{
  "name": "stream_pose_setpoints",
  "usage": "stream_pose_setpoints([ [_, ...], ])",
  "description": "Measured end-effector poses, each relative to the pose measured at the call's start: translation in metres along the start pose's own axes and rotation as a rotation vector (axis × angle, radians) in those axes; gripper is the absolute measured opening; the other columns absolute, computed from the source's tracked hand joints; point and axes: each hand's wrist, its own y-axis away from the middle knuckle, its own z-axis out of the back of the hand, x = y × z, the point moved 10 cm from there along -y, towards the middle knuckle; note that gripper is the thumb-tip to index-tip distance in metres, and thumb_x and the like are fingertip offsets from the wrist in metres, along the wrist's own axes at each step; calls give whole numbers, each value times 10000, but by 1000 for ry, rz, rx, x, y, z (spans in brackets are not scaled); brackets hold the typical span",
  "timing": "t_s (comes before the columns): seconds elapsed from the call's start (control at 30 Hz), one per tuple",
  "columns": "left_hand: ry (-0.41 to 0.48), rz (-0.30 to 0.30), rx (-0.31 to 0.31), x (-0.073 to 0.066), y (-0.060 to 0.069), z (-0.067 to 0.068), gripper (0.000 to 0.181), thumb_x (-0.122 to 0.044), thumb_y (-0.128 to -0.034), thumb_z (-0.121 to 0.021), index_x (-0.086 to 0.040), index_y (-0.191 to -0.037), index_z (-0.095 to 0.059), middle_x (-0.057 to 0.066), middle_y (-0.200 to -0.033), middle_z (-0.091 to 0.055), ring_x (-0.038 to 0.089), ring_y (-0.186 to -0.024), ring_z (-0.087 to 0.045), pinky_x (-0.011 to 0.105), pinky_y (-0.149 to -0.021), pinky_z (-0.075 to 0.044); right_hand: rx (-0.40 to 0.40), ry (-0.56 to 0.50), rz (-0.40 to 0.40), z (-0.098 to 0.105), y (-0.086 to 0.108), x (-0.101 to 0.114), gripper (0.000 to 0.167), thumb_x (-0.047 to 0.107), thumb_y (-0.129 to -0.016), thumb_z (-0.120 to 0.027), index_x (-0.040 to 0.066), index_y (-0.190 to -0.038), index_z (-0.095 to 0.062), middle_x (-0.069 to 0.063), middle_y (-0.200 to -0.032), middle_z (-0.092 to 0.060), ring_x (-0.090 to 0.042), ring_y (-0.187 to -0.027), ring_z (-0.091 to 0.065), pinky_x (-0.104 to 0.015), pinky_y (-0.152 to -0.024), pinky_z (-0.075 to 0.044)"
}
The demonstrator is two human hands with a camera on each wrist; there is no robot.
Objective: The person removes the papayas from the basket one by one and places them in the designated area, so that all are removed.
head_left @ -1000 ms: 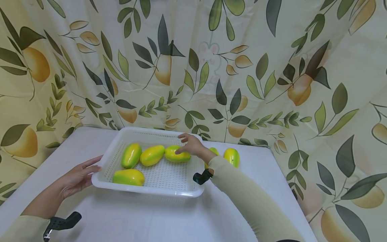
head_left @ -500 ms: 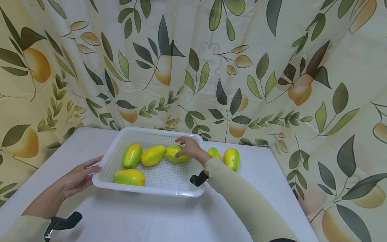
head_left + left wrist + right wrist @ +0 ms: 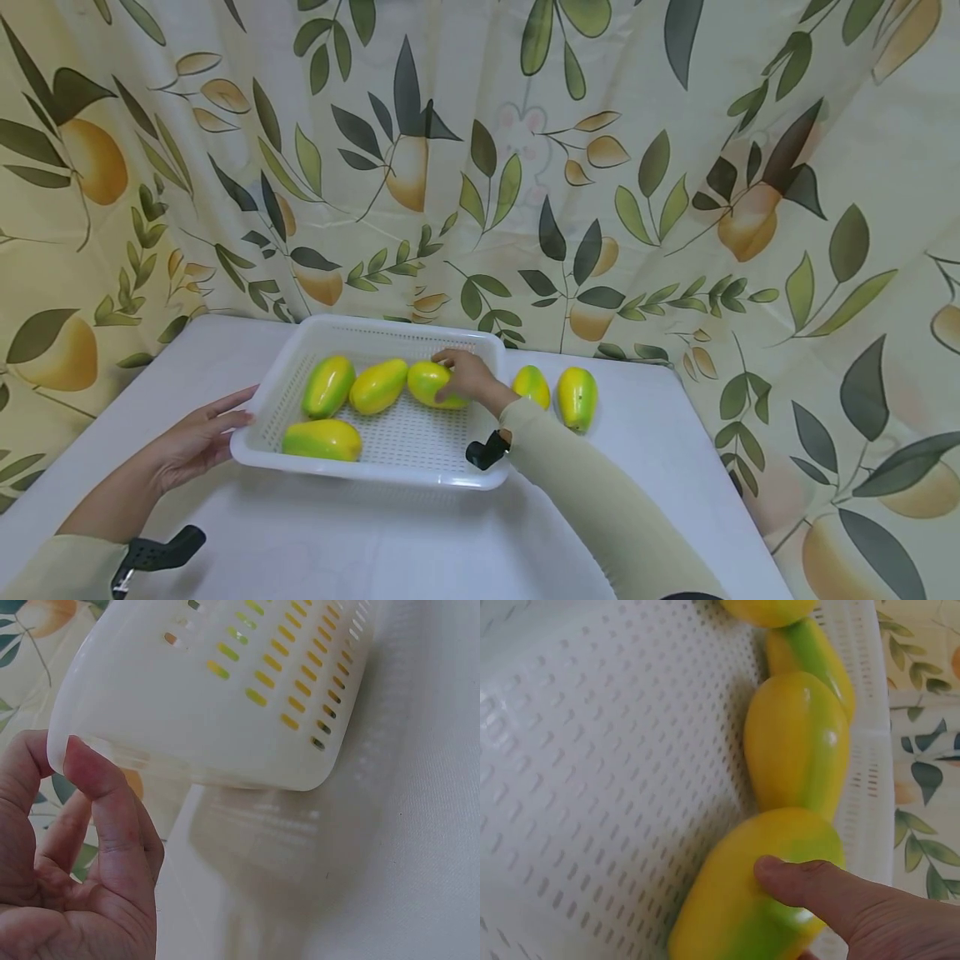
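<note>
A white perforated plastic basket (image 3: 405, 477) holds several yellow-green mangoes. My left hand (image 3: 193, 440) pinches the rim at its left end; the left wrist view shows the thumb and a finger (image 3: 112, 802) on that rim. Inside the basket, my right hand (image 3: 471, 377) grips the rightmost mango (image 3: 426, 382). The right wrist view has the thumb (image 3: 802, 879) across that mango (image 3: 727, 885), while the other fingers are mostly hidden behind it. Its end meets the middle mango (image 3: 378, 387). Further left are an upright-lying mango (image 3: 328, 387) and one near the front wall (image 3: 322, 439).
Two more mangoes (image 3: 577, 398) (image 3: 532, 385) lie on the white-covered table (image 3: 360, 542), right of the basket. A curtain printed with fruit and leaves (image 3: 480, 167) hangs behind the table and along its sides.
My right hand has moved slightly left and down and closed around the rightmost mango, which has shifted a little left. The left hand stays on the basket rim.
</note>
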Motion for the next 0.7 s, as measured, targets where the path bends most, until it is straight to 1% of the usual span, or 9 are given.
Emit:
stream_pose_setpoints([
  [0.13,-3,-10,2,0,0,1,391,-158,-982,-596,-524,-1109,-650,-95,-1098,-660,236,-1012,-704,409,-919,-562,-1,-18,-11,-5,1,-2,628,58,-751,-830,129,-1325,-586,-119,-1341,-579,-295,-1155,-551,-457,-1059,-471],
  [0.3,-10,-9,-6,0,-1,3,391,-163,-980,-601,-519,-1138,-641,-96,-1102,-657,237,-1015,-704,410,-921,-560,-5,-12,1,-5,1,0,623,72,-756,-829,127,-1325,-582,-125,-1337,-582,-297,-1153,-554,-456,-1050,-479],
  [0.5,-23,-11,-12,0,0,2,391,-174,-980,-603,-530,-1140,-628,-105,-1098,-656,234,-1014,-705,405,-917,-563,-3,-1,-6,-5,1,0,631,84,-758,-830,133,-1333,-574,-130,-1345,-577,-301,-1163,-555,-447,-1042,-486],
  [0.7,-15,-10,-10,0,0,2,385,-178,-983,-598,-542,-1103,-637,-116,-1090,-658,228,-1009,-705,410,-916,-563,-5,-4,-13,-5,2,0,627,94,-765,-829,133,-1335,-571,-130,-1336,-580,-300,-1158,-555,-447,-1039,-492],
])
